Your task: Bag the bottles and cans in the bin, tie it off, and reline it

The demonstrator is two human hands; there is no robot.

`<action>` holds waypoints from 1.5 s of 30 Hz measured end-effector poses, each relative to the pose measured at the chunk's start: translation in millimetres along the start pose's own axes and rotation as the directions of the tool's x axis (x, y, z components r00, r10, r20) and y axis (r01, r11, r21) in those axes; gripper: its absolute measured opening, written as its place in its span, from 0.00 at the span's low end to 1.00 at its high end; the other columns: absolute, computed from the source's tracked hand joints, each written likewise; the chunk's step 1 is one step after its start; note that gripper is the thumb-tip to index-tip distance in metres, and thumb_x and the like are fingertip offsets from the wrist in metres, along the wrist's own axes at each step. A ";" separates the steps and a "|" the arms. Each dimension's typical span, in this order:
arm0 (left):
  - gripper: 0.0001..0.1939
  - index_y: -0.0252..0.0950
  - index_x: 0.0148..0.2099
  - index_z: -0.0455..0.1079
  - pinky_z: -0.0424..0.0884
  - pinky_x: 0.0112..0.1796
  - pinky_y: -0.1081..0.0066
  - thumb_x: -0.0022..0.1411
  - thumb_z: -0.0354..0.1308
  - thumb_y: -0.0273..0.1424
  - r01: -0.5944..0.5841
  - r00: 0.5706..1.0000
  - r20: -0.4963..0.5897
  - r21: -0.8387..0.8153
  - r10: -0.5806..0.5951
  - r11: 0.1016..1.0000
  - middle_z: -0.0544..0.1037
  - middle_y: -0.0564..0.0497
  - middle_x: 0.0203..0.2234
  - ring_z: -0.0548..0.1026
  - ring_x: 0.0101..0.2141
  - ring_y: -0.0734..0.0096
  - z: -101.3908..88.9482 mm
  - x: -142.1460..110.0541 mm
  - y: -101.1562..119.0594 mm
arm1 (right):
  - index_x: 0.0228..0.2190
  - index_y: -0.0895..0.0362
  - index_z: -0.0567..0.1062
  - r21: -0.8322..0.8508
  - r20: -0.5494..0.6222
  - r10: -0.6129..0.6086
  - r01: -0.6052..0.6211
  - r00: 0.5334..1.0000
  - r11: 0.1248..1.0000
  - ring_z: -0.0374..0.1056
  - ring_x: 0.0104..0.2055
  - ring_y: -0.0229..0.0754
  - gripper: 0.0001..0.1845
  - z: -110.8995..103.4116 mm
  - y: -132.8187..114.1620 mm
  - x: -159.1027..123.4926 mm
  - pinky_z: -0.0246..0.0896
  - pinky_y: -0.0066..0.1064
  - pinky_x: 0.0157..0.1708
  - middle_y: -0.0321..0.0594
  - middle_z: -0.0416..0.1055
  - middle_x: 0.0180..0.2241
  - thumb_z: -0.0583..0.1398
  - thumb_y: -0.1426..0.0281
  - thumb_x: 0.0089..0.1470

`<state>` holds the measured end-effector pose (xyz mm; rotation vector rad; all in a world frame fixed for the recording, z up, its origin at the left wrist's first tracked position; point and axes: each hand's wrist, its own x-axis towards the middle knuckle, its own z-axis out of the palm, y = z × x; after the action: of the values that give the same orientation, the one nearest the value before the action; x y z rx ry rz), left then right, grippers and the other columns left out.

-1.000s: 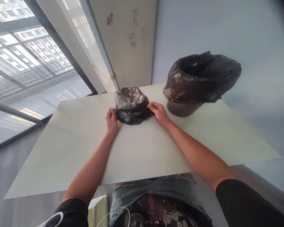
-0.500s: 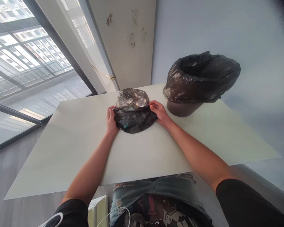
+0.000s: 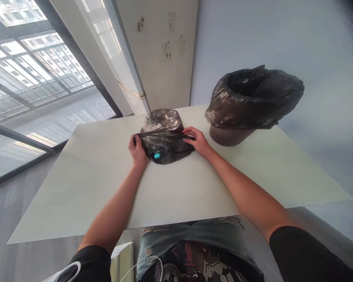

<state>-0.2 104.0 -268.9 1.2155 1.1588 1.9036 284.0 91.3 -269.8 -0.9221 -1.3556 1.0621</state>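
A black plastic garbage bag [image 3: 172, 150] lies on the table in front of me, its near edge stretched between my hands. Through the thin film show round, shiny metal shapes like can ends, and a turquoise cap [image 3: 157, 156] stands out at the near side. My left hand [image 3: 137, 150] is closed on the bag's left edge, thumb on top. At the right edge, my right hand [image 3: 198, 141] pinches the film between thumb and fingers. What lies deeper in the bag is hidden.
Right of the bag stands a brown trash bin [image 3: 232, 136] lined with a black bag [image 3: 253, 102] folded over its rim. Both rest on a pale table [image 3: 91, 188]. Behind it are a wall and a cabinet-like panel [image 3: 164, 74]; glass windows are on the left.
The bag's edge has been pulled tauter between my hands, and my left hand moved slightly left. The turquoise cap now shows clearly. The bin has shifted a little in view with the camera.
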 end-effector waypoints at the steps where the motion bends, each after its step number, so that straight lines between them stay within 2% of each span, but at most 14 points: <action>1: 0.27 0.37 0.30 0.62 0.59 0.29 0.75 0.69 0.61 0.53 -0.012 0.999 -0.048 0.001 0.012 1.000 0.59 0.57 0.25 0.57 0.28 0.75 -0.5 1.4 -1.0 | 0.39 0.54 0.78 0.020 -0.041 0.016 -0.015 0.999 1.000 0.71 0.45 0.44 0.19 0.4 1.1 0.7 0.64 0.35 0.49 0.36 0.75 0.37 0.73 0.59 0.50; 5: 0.29 0.38 0.31 0.62 0.62 0.31 0.75 0.67 0.61 0.57 0.003 0.991 -0.137 -0.046 -0.010 0.999 0.60 0.57 0.27 0.58 0.29 0.75 -1.2 5.3 -3.5 | 0.36 0.52 0.78 0.084 -0.143 0.084 -0.073 0.986 0.994 0.65 0.32 0.40 0.21 0.4 1.5 0.8 0.61 0.32 0.36 0.33 0.71 0.28 0.70 0.49 0.55; 9: 0.25 0.38 0.37 0.69 0.67 0.34 0.74 0.67 0.63 0.57 0.088 0.995 -0.037 -0.143 -0.094 0.986 0.65 0.55 0.30 0.64 0.31 0.73 2.0 0.2 0.9 | 0.35 0.49 0.75 0.135 -0.232 0.108 -0.078 0.967 0.988 0.57 0.27 0.40 0.25 -1.7 -2.4 -1.2 0.56 0.31 0.29 0.31 0.61 0.24 0.68 0.42 0.56; 12: 0.25 0.40 0.45 0.74 0.72 0.41 0.71 0.65 0.64 0.58 0.136 0.984 0.135 -0.178 -0.113 0.975 0.73 0.51 0.37 0.72 0.37 0.70 4.8 -5.9 4.8 | 0.42 0.47 0.75 0.133 -0.202 0.069 -0.043 0.977 0.990 0.63 0.34 0.43 0.27 -2.2 -5.5 -2.2 0.62 0.33 0.36 0.33 0.64 0.29 0.69 0.40 0.53; 16: 0.36 0.39 0.52 0.74 0.74 0.50 0.66 0.45 0.81 0.48 0.075 0.960 0.269 0.007 -0.075 0.997 0.77 0.47 0.44 0.76 0.46 0.62 5.1 -8.2 4.7 | 0.53 0.47 0.71 -0.039 -0.090 -0.077 0.074 0.993 0.996 0.67 0.54 0.51 0.44 -2.0 -5.9 -2.5 0.64 0.39 0.57 0.38 0.72 0.49 0.80 0.52 0.37; 18: 0.34 0.39 0.50 0.75 0.73 0.50 0.65 0.44 0.83 0.42 0.003 0.969 0.246 0.119 -0.033 0.993 0.78 0.49 0.43 0.76 0.45 0.62 3.7 -6.9 3.4 | 0.53 0.48 0.72 -0.115 -0.106 -0.119 0.107 0.987 0.988 0.66 0.58 0.52 0.42 -3.0 -2.9 -1.7 0.60 0.42 0.63 0.39 0.71 0.54 0.79 0.59 0.38; 20: 0.23 0.38 0.46 0.76 0.73 0.46 0.66 0.54 0.77 0.44 -0.042 0.977 0.215 0.163 0.006 0.986 0.78 0.50 0.38 0.75 0.41 0.64 1.7 -5.1 2.4 | 0.51 0.49 0.73 -0.108 -0.172 -0.110 0.093 0.979 0.990 0.67 0.55 0.50 0.33 -4.7 1.8 0.2 0.61 0.42 0.62 0.38 0.72 0.51 0.75 0.63 0.44; 22: 0.18 0.37 0.41 0.76 0.71 0.42 0.68 0.64 0.68 0.48 -0.046 0.985 0.173 0.147 0.020 0.988 0.77 0.51 0.34 0.72 0.37 0.67 -0.1 -3.5 1.9 | 0.47 0.50 0.74 -0.028 -0.258 -0.067 0.062 0.964 0.998 0.68 0.51 0.47 0.24 -6.4 6.4 3.1 0.64 0.40 0.57 0.37 0.73 0.46 0.71 0.66 0.47; 25: 0.19 0.37 0.36 0.73 0.68 0.39 0.71 0.69 0.63 0.48 -0.039 0.996 0.089 0.096 0.030 0.995 0.73 0.53 0.31 0.68 0.34 0.69 -0.8 -2.0 2.8 | 0.43 0.49 0.73 0.142 -0.335 0.045 0.003 0.941 0.990 0.68 0.44 0.44 0.22 -8.5 9.1 7.2 0.67 0.35 0.47 0.36 0.72 0.41 0.67 0.68 0.44; 29: 0.13 0.40 0.43 0.68 0.65 0.37 0.73 0.68 0.65 0.42 -0.022 1.000 0.012 0.031 0.022 0.999 0.66 0.55 0.32 0.65 0.33 0.72 1.0 -2.1 8.2 | 0.44 0.46 0.68 0.359 -0.394 0.202 -0.052 0.897 0.932 0.64 0.35 0.40 0.27 -12.1 4.1 9.1 0.63 0.31 0.34 0.33 0.68 0.39 0.65 0.68 0.39; 32: 0.12 0.42 0.47 0.65 0.66 0.40 0.73 0.67 0.65 0.34 -0.067 0.997 -0.028 0.068 0.069 0.995 0.64 0.55 0.35 0.66 0.36 0.71 1.4 -3.3 14.4 | 0.36 0.48 0.67 0.385 -0.410 0.165 0.006 0.897 0.923 0.61 0.34 0.40 0.20 -13.6 0.5 8.6 0.61 0.31 0.34 0.33 0.64 0.36 0.67 0.69 0.39; 36: 0.04 0.38 0.35 0.69 0.67 0.50 0.66 0.63 0.60 0.25 -0.230 0.972 0.022 0.255 0.232 0.939 0.63 0.48 0.40 0.67 0.46 0.63 -2.5 -5.6 20.4 | 0.22 0.54 0.65 0.244 -0.353 -0.004 0.097 0.936 0.965 0.64 0.42 0.43 0.11 -12.3 -0.1 6.1 0.64 0.34 0.41 0.39 0.65 0.42 0.65 0.70 0.39; 40: 0.11 0.36 0.24 0.69 0.69 0.45 0.62 0.60 0.57 0.24 -0.327 0.941 0.191 0.314 0.278 0.891 0.61 0.44 0.42 0.68 0.44 0.59 -10.0 -4.8 23.9 | 0.17 0.55 0.73 -0.049 -0.207 -0.157 0.150 0.966 0.987 0.65 0.46 0.45 0.08 -11.4 -6.6 -2.0 0.66 0.40 0.50 0.42 0.63 0.47 0.61 0.72 0.45; 45: 0.10 0.38 0.34 0.71 0.69 0.48 0.61 0.55 0.54 0.19 -0.414 0.907 0.115 0.424 0.406 0.805 0.62 0.45 0.40 0.67 0.48 0.58 -24.7 7.7 37.3 | 0.23 0.54 0.81 -0.538 -0.116 -0.281 0.178 0.953 0.824 0.64 0.46 0.49 0.08 -13.4 -22.9 -15.8 0.69 0.45 0.52 0.46 0.61 0.46 0.63 0.73 0.50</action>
<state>-26.9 85.0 -237.4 1.8577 1.4620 1.9805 299.7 70.7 -252.9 -1.1839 -1.5774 0.3987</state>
